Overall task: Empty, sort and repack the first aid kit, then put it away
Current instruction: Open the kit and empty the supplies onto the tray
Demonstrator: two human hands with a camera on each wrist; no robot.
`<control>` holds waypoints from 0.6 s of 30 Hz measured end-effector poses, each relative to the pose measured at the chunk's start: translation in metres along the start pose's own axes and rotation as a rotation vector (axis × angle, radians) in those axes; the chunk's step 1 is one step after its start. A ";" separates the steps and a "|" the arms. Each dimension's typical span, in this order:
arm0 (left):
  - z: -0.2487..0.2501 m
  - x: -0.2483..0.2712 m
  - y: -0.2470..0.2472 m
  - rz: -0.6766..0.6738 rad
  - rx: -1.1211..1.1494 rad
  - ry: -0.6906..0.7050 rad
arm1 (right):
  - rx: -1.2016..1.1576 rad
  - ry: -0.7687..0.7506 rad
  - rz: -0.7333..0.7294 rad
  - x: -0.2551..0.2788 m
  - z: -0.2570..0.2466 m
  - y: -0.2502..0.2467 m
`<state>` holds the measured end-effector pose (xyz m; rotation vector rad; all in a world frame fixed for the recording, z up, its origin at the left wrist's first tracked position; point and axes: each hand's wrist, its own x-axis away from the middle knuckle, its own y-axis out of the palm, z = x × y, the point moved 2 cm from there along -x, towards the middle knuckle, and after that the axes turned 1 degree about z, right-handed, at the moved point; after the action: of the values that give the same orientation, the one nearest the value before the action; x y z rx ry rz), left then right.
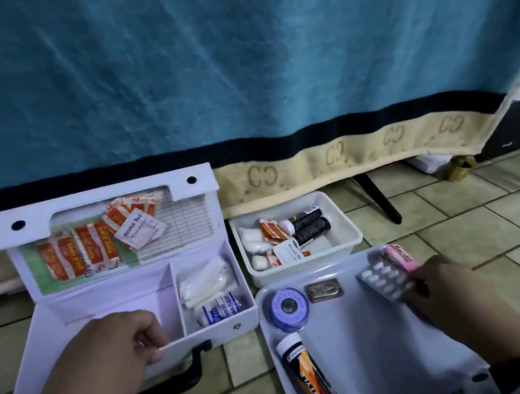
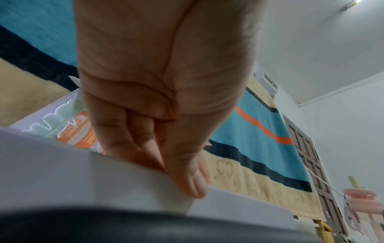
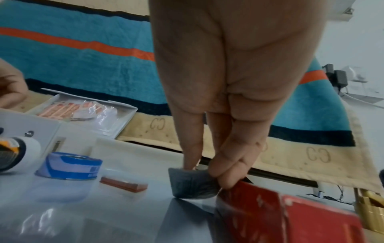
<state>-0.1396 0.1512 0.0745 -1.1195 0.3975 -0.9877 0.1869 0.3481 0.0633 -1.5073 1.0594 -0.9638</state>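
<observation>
The first aid kit (image 1: 107, 300) is sitting open on the tiled floor (image 1: 449, 206), a white box with its lid (image 1: 103, 235) leaning back against the hanging blanket (image 1: 236, 68). The lid's clear pocket is holding orange plaster strips (image 1: 77, 252) and one alcohol pad (image 1: 140, 231). The box has two compartments: the right one is holding a packet of white swabs (image 1: 205, 282) and one bandage roll (image 1: 221, 309), while little of the left one is showing behind the left hand (image 1: 119, 341).

Just to the right, a white tub (image 1: 348, 235) is holding two dark tubes (image 1: 308, 225), some cotton balls (image 1: 255, 246), more plasters and another pad – too jumbled for counting. In front of it a grey tray (image 1: 385, 345) is carrying one blue tape roll (image 1: 287, 306), one small brown packet (image 1: 324, 290), one orange-and-black tablet tube (image 1: 310, 377), one pink box (image 1: 400, 258) and one blister pack (image 1: 385, 283) with two rows of white pills.

The left hand is gripping the kit's front wall, thumb outside and fingers curled inside – the left wrist view is showing this plainly. The right hand (image 1: 440, 286) is pinching the blister pack's near edge between thumb and fingers, the pack tilting up off the tray beside the pink box.
</observation>
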 end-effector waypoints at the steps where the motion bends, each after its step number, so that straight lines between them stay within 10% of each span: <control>1: 0.000 0.001 0.000 0.009 0.005 -0.004 | 0.005 -0.016 -0.015 -0.001 -0.002 0.003; 6: 0.002 0.005 0.001 0.048 0.028 -0.017 | 0.003 -0.101 -0.015 0.006 -0.040 -0.016; 12: 0.002 0.008 0.002 0.078 0.014 -0.025 | -0.187 -0.685 -0.147 0.009 -0.160 -0.026; 18: 0.002 0.010 0.002 0.115 0.022 -0.014 | 0.440 -0.884 -0.251 0.004 -0.234 0.022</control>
<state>-0.1319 0.1439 0.0754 -1.0713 0.4340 -0.8811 -0.0364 0.2756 0.0815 -1.4658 0.0220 -0.5279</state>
